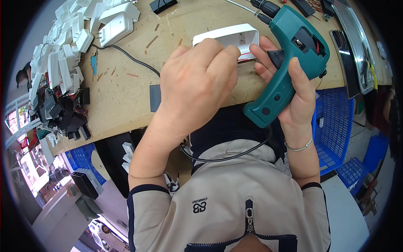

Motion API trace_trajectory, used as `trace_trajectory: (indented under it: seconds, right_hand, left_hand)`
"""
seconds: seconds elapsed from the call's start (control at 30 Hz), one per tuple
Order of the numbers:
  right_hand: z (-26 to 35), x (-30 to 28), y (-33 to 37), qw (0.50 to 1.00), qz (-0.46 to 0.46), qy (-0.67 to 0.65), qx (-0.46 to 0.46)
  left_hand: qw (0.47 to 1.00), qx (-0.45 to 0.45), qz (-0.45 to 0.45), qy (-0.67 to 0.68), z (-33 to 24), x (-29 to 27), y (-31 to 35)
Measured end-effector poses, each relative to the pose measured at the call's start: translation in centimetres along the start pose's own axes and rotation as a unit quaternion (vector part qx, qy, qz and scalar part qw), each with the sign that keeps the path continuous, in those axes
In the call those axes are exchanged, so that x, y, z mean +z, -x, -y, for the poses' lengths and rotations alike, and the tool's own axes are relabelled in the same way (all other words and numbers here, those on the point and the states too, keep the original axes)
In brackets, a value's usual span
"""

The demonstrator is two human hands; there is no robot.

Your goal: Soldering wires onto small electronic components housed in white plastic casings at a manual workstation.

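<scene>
My right hand [302, 90] is wrapped round the grip of a green pistol-shaped soldering gun [275, 94]. Its black trigger lies beside my fingers, and its nozzle with a thin metal tube points to the far left. A white plastic housing [228, 35], open on its near side, lies on the bench in front of me. Over the housing's near left part my left hand [199, 80] is closed, its fingertips mostly hidden behind the knuckles. A thin red wire [247, 54] shows at the housing's near edge, beside those fingers.
White plastic housings [63, 63] and black parts [63, 111] are heaped at the left of the bench [121, 94]. A black cable [132, 59] crosses toward my left hand. A dark phone-like slab [345, 63] lies at the right edge; blue crates [333, 126] stand below.
</scene>
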State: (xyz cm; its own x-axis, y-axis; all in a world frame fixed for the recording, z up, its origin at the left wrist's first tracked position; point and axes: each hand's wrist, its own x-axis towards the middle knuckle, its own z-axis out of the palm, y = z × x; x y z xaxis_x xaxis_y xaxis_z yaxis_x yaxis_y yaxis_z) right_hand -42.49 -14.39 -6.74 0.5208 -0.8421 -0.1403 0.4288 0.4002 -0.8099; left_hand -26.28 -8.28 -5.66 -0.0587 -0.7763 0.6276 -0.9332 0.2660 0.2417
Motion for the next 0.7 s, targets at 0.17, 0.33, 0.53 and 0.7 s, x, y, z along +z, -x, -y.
trace_trajectory:
  seconds: [0.17,0.33,0.53,0.7]
  right_hand:
    - [-0.1,-0.1,-0.1,1.0,0.001,0.007,-0.009]
    - [0.0,0.2,-0.1,1.0,-0.002,0.01,-0.013]
    - [0.7,-0.4,0.9,0.997,-0.007,0.051,-0.052]
    - [2.3,-2.4,4.8,0.97,-0.009,0.193,-0.146]
  left_hand:
    - [0.992,-0.082,0.027,0.091,-0.5,0.1,0.1]
    - [0.994,-0.081,-0.016,0.067,-0.4,0.9,0.4]
    - [0.997,-0.066,-0.032,0.004,-0.2,0.6,0.2]
    - [0.997,-0.053,-0.056,-0.025,0.4,1.6,-0.2]
